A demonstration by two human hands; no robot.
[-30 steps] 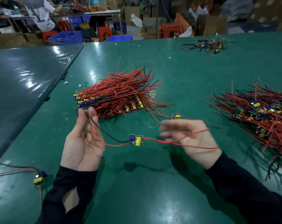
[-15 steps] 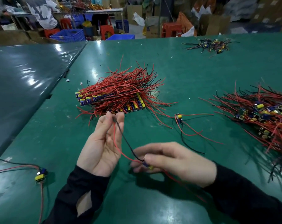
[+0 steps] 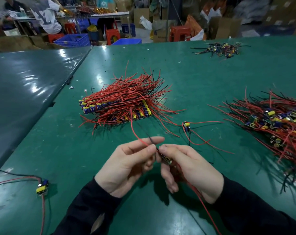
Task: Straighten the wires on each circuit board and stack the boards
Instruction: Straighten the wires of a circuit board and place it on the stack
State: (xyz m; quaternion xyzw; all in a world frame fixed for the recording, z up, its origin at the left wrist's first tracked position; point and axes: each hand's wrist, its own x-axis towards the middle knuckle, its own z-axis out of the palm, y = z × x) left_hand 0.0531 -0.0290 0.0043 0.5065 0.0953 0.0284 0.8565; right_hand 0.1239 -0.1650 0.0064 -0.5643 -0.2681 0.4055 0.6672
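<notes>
L hand point(image 3: 126, 165) now beside board point(image 3: 166, 160)

On the green-covered desk point(image 3: 203, 85), the neat stack of small circuit boards with long red and black wires point(image 3: 125, 104) lies at the centre, behind the two hands. The left hand point(image 3: 126, 165) and right hand point(image 3: 191, 167) meet in front of it, with a small board point(image 3: 166, 160) between them. A single loose board with wires point(image 3: 186, 124) lies just right of the stack. A tangled heap of boards point(image 3: 271, 126) lies at the right edge. A small far pile of wired parts point(image 3: 221, 50) sits at the back right. Another lone board point(image 3: 42, 186) lies front left. A second dark desk point(image 3: 25, 85) adjoins on the left.
</notes>
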